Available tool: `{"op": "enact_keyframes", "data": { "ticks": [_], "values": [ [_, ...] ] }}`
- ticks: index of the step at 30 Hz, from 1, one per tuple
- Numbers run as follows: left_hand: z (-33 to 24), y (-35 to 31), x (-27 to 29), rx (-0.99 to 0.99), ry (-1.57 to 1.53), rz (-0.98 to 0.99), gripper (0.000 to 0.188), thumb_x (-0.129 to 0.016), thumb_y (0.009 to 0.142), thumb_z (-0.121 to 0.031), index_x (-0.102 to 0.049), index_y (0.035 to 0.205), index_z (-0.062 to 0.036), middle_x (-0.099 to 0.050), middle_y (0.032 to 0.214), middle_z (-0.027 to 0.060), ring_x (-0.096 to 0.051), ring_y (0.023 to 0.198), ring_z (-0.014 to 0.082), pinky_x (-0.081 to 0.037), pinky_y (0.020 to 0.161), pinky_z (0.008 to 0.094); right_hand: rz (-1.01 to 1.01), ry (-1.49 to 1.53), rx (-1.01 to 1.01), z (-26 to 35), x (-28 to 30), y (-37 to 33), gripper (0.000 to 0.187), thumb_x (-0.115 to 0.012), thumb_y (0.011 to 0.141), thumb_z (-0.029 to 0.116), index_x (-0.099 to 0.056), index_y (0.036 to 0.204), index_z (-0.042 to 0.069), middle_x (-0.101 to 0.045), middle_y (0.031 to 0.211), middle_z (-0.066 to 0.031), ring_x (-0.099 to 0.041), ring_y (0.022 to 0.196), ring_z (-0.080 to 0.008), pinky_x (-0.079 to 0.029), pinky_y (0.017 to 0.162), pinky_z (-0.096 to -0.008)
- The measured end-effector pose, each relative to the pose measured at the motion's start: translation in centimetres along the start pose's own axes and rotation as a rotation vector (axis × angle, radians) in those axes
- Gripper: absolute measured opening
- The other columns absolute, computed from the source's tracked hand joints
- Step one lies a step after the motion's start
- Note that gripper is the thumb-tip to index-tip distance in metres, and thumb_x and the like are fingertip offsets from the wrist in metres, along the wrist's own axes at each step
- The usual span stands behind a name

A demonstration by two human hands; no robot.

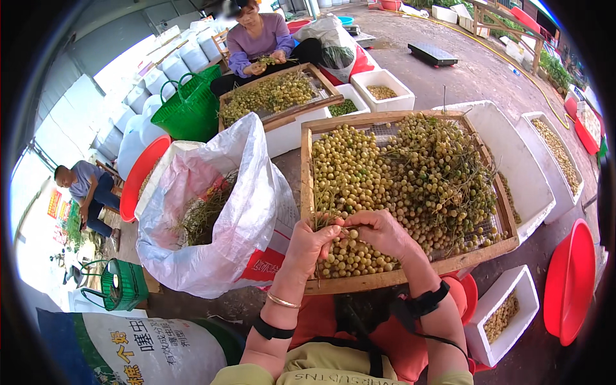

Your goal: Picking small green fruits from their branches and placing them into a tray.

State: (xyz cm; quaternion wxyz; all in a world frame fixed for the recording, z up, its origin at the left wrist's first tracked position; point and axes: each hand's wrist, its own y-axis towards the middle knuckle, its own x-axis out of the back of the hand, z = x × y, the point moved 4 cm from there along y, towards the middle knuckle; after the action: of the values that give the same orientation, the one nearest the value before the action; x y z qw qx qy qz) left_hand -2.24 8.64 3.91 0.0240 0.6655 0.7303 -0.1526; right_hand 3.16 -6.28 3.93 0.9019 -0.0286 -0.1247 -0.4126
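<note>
Both hands meet over the near edge of a wooden-framed mesh tray [410, 277], their fingertips almost touching. My left hand [312, 242] is closed around thin twiggy stems [323, 220]. In a pinch, my right hand [383, 232] grips the end of a fruit sprig; its fingers partly hide it. A round yellowish fruit [353, 235] shows just below the fingertips. Loose yellow-green fruits [346, 160] cover the tray's left side. Heaped on its right are fruits still on their stems [443, 173].
A white woven sack [256, 192] holding bare stems [208, 215] stands left of the tray. White foam boxes [536, 183] and a red basin [570, 282] lie to the right. Across from me, a co-worker [260, 38] handles fruit over another tray [330, 101]. Another person [93, 186] sits far left.
</note>
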Motion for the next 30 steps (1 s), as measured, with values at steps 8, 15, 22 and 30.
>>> {"op": "enact_keyframes", "data": {
  "ticks": [8, 15, 22, 30],
  "values": [
    [-0.3, 1.3, -0.4, -0.006, 0.119, -0.072, 0.009, -0.062, 0.078, -0.007, -0.062, 0.085, -0.0019, -0.062, 0.070, 0.0071, -0.039, 0.038, 0.0034, -0.028, 0.035, 0.0157, -0.051, -0.173, 0.010, -2.6, 1.0, 0.6, 0.015, -0.055, 0.081, 0.010, -0.060, 0.083, -0.003, -0.059, 0.061, -0.0095, -0.062, 0.059, -0.0153, -0.046, 0.052, -0.0288],
    [-1.5, 2.2, -0.2, -0.046, 0.147, -0.058, 0.013, -0.063, 0.077, -0.010, -0.063, 0.087, -0.0015, -0.062, 0.070, 0.0071, -0.038, 0.037, 0.0026, -0.027, 0.035, 0.0151, 0.074, 0.408, -0.203, -3.9, 1.0, 0.3, 0.021, -0.054, 0.086, 0.020, -0.058, 0.091, 0.000, -0.060, 0.075, -0.0050, -0.060, 0.059, -0.0133, -0.046, 0.049, -0.0247],
    [-2.4, 3.3, -1.1, -0.071, 0.229, -0.001, 0.012, -0.061, 0.079, -0.007, -0.062, 0.087, 0.0015, -0.060, 0.064, 0.0068, -0.042, 0.040, 0.0034, -0.032, 0.036, 0.0169, 0.017, 0.588, -0.222, -3.4, 1.9, -0.3, 0.019, -0.054, 0.087, 0.017, -0.061, 0.091, -0.001, -0.043, 0.054, 0.0017, -0.034, 0.043, -0.0051, -0.023, 0.037, -0.0211],
    [-2.0, 3.1, 0.5, -0.031, 0.194, -0.023, 0.011, -0.063, 0.077, -0.004, -0.061, 0.087, -0.0003, -0.060, 0.068, 0.0054, -0.038, 0.038, 0.0023, -0.030, 0.037, 0.0140, 0.145, 0.478, -0.210, -3.4, 1.6, -0.6, 0.020, -0.051, 0.088, 0.012, -0.063, 0.095, -0.003, -0.056, 0.068, -0.0031, -0.045, 0.050, -0.0075, -0.033, 0.042, -0.0212]
  ]
}}
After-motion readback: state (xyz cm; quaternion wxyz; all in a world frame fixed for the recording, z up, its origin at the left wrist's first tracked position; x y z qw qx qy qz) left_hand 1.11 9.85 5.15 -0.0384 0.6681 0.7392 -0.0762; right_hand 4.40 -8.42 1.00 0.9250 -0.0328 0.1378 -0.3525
